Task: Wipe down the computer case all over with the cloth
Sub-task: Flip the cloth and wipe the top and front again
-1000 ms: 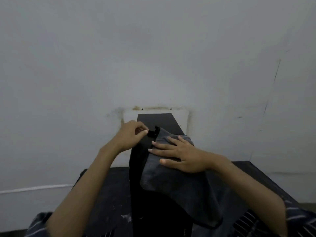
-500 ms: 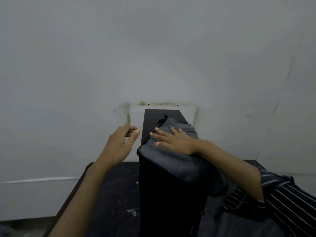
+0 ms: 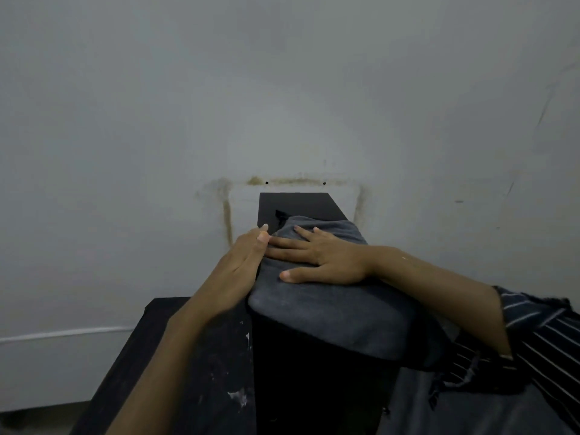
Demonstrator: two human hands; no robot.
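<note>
While the right hand (image 3: 320, 255) stays flat, fingers straight, on the cloth (image 3: 329, 312) atop the case (image 3: 295, 204) | left hand (image 3: 241, 265), fingers straight, now touches the cloth's left edge | case upright on table (image 3: 188, 356)

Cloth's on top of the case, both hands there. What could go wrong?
The cloth overhangs the computer case at its near right, pinned mainly by the flat right hand; it may slip off. The tall, narrow case could tip under a sideways push; the left hand only rests at its edge.
</note>
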